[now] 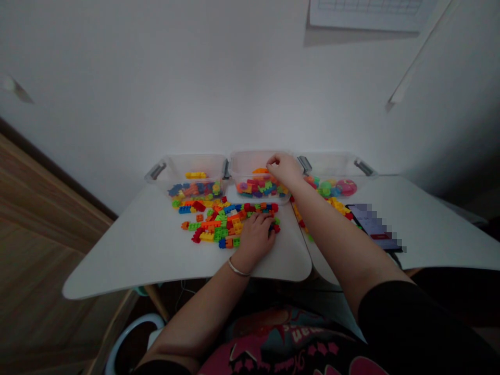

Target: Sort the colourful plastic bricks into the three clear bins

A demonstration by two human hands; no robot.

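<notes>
My left hand (255, 237) lies palm down at the right end of a loose pile of colourful toy building blocks (216, 224), its fingers stretched out over them. A dark blue block (271, 227) shows beside its thumb; whether the hand touches it I cannot tell. My right hand (284, 169) is over the middle clear plastic bin (250, 160), its fingers curled together in a pinch. Whatever is between those fingertips is hidden. Just left of them an orange piece (259, 171) shows above the mixed blocks (261, 187) in that bin.
A left clear bin (187, 162) and a right clear bin (332, 160) flank the middle one against the wall. More blocks (336, 205) lie by my right forearm, near a phone or tablet (373, 226). Two white tables (148, 250) meet at a seam.
</notes>
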